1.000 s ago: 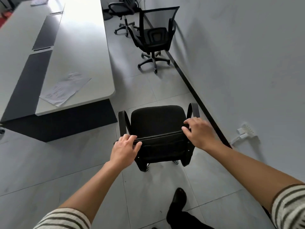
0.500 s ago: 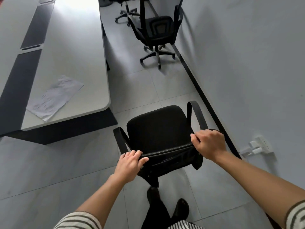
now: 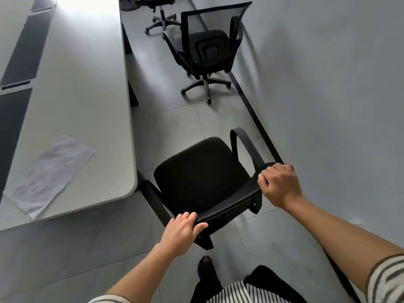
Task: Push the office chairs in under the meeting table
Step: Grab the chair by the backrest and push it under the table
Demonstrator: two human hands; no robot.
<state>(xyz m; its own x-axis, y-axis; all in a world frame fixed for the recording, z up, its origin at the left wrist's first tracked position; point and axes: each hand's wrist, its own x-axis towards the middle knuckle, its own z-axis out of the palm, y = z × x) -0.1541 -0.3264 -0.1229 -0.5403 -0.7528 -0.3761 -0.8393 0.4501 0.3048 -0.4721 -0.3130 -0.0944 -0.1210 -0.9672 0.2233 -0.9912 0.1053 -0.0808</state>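
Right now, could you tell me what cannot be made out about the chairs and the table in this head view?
- Held chair: its base and wheels, hidden under the seat.
- Far chair: seat and back cut off by the top edge.
- Meeting table: far end washed out by glare and cut by the edge.
- Paper: print too small and blurred.
- Right hand: fingers curled behind the backrest, unseen.

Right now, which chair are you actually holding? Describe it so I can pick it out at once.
Start at the long white meeting table and go to its rounded near corner beside the crumpled paper. The black chair just off that corner is it. Unlike the mesh-backed chair farther along the wall, it has the left hand and right hand on its backrest.
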